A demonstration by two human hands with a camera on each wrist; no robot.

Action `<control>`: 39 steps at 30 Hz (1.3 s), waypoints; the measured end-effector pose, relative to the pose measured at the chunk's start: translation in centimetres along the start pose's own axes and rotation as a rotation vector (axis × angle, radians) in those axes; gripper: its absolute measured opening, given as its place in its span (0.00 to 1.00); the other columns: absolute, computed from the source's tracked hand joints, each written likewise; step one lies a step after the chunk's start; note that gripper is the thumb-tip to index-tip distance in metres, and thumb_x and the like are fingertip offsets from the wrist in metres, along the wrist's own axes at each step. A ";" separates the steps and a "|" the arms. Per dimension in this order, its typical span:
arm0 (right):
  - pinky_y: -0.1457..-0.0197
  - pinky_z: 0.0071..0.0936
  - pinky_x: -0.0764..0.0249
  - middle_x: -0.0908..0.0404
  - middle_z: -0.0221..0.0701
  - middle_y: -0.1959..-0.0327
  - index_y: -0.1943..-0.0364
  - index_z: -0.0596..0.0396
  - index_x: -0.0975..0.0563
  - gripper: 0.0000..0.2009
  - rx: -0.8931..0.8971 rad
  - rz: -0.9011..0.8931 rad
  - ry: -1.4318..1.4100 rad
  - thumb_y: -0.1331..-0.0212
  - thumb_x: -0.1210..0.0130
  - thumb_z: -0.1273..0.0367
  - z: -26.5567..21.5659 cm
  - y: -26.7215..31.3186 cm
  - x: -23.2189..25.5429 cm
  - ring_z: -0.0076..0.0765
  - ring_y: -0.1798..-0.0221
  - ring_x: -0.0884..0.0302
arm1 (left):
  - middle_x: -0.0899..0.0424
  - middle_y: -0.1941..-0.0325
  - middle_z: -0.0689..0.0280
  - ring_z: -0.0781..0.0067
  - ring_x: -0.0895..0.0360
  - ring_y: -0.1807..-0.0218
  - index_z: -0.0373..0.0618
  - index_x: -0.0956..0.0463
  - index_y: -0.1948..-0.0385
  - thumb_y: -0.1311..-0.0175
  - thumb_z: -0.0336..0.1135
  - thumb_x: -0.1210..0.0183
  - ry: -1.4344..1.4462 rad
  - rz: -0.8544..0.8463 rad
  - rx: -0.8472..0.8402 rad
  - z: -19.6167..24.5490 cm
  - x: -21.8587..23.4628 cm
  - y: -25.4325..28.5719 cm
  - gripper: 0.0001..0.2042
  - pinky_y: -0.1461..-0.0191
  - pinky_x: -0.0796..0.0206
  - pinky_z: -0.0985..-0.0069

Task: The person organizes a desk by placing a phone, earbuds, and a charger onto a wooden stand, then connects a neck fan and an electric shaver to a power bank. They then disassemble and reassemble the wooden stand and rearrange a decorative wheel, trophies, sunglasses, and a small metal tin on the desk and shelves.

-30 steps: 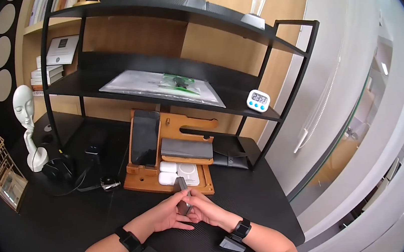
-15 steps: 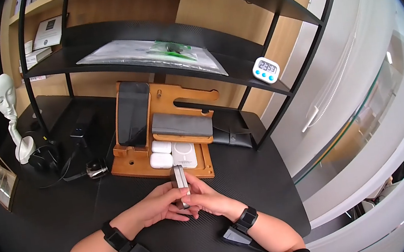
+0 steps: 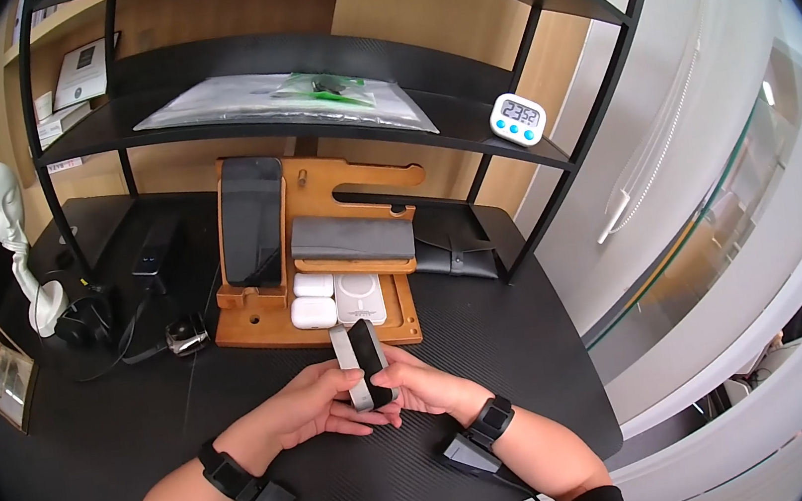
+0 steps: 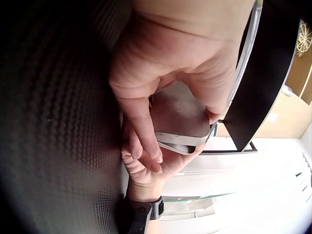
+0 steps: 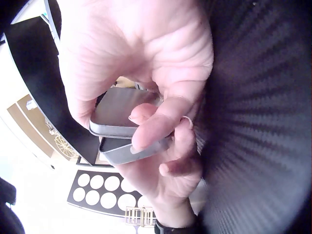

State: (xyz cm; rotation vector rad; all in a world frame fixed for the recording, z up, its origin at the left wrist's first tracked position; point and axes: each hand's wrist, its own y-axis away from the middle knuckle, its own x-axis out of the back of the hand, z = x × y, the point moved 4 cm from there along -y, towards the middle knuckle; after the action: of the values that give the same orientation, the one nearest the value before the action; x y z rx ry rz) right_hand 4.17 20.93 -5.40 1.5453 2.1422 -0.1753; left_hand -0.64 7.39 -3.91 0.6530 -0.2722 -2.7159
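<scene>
A small metal tin with rounded corners [image 3: 347, 357] is held between both hands above the front of the black desk [image 3: 370, 490]. Its two halves stand parted, and the dark inside shows in the head view. My left hand [image 3: 305, 404] grips one half, thumb at the top edge and fingers beneath. The other half is gripped by my right hand [image 3: 427, 383], its thumb on the near rim. Both wrist views show a narrow gap between the lid [image 5: 119, 107] and the other half [image 5: 127, 151]. The fingers of the two hands meet below the tin.
Beyond the hands stands a wooden desk organizer [image 3: 312, 179] with a phone [image 3: 255, 223], a grey case [image 3: 355, 239], white earbud cases [image 3: 315, 312] and a white charger block [image 3: 360, 299]. A watch [image 3: 187, 335], cables and white figurine [image 3: 6, 214] sit left. A shelf [image 3: 467, 132] overhangs.
The tin was closed and seen edge-on; now its halves are parted and the dark inside faces the head camera. The hands have turned it slightly, and the head view has shifted.
</scene>
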 end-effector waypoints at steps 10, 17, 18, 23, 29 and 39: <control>0.74 0.25 0.22 0.27 0.37 0.63 0.42 0.58 0.43 0.24 0.155 0.079 -0.055 0.42 0.54 0.66 -0.1 -0.2 -0.3 0.27 0.73 0.26 | 0.24 0.52 0.53 0.59 0.19 0.56 0.41 0.44 0.39 0.31 0.51 0.61 0.016 0.051 -0.073 0.1 0.3 -0.3 0.26 0.54 0.24 0.69; 0.67 0.36 0.20 0.27 0.38 0.63 0.46 0.58 0.39 0.18 0.142 0.219 0.024 0.41 0.58 0.71 0.2 -0.1 -0.3 0.32 0.69 0.24 | 0.23 0.53 0.51 0.55 0.19 0.57 0.40 0.37 0.46 0.30 0.54 0.66 -0.167 0.319 -0.172 0.7 1.2 0.3 0.26 0.60 0.23 0.63; 0.67 0.36 0.20 0.27 0.38 0.63 0.46 0.58 0.39 0.18 0.139 0.218 0.023 0.41 0.58 0.71 0.4 -0.2 -0.2 0.32 0.69 0.24 | 0.23 0.52 0.52 0.54 0.19 0.57 0.39 0.37 0.46 0.30 0.55 0.66 -0.157 0.345 -0.192 0.5 1.4 0.2 0.26 0.61 0.23 0.63; 0.69 0.36 0.20 0.28 0.38 0.60 0.48 0.60 0.37 0.17 0.211 0.315 0.007 0.41 0.57 0.70 0.5 -0.3 1.0 0.34 0.68 0.25 | 0.23 0.53 0.55 0.56 0.19 0.58 0.41 0.36 0.46 0.31 0.56 0.65 0.047 0.421 -0.191 0.3 2.4 -0.1 0.27 0.63 0.22 0.62; 0.69 0.27 0.19 0.22 0.34 0.61 0.51 0.60 0.31 0.13 0.279 0.398 0.149 0.38 0.54 0.73 -0.3 -0.3 1.3 0.29 0.63 0.20 | 0.20 0.59 0.61 0.67 0.20 0.60 0.43 0.30 0.52 0.33 0.50 0.53 0.153 0.505 -0.290 0.9 3.0 0.3 0.20 0.60 0.23 0.65; 0.74 0.12 0.31 0.21 0.22 0.71 0.42 0.60 0.34 0.22 0.253 0.369 0.530 0.42 0.47 0.77 -0.8 -0.6 0.6 0.11 0.74 0.27 | 0.19 0.60 0.56 0.65 0.19 0.60 0.41 0.30 0.56 0.32 0.44 0.55 0.335 0.646 -0.524 1.7 2.9 1.3 0.16 0.63 0.23 0.69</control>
State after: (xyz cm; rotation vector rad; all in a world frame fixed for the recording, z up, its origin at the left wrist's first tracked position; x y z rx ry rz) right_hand 3.26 21.54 -5.03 2.3135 2.2170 0.1081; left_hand -3.54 5.26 -3.28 0.6922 0.2655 -1.9042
